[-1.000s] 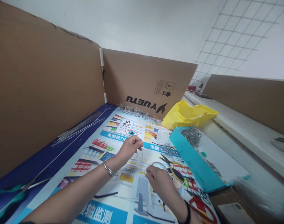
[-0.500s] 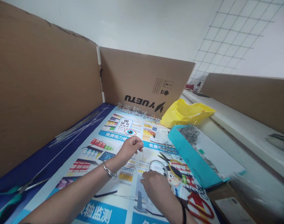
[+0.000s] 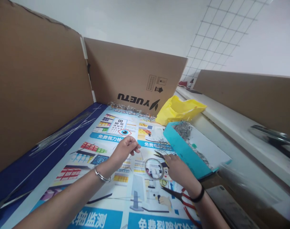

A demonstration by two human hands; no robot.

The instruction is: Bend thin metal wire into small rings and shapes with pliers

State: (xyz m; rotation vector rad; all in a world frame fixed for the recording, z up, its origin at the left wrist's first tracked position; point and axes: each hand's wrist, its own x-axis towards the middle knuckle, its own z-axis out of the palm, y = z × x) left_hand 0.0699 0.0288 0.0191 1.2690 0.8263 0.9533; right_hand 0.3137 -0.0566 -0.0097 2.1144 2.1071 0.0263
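My left hand (image 3: 124,149), a silver bangle on its wrist, is closed in a pinch on the end of a thin wire (image 3: 140,154) over the printed poster (image 3: 106,127). The wire curls into a round ring (image 3: 154,169) lying just above the poster. My right hand (image 3: 178,168), with a black band on its wrist, is closed at the ring's right edge. Dark pointed tips (image 3: 159,155) stick out beside its fingers. Red-handled pliers (image 3: 180,197) lie on the poster below that hand.
Cardboard walls (image 3: 40,79) stand at the left and back. A yellow bag (image 3: 178,109) and a teal tray (image 3: 180,149) holding several metal bits sit at the right. Thin metal rods (image 3: 61,133) lie at the left. A white ledge (image 3: 230,121) runs along the right.
The view swung right and down. My right hand moved right and up with the wire ring, which now shows as a full circle. My left hand keeps its pinch.
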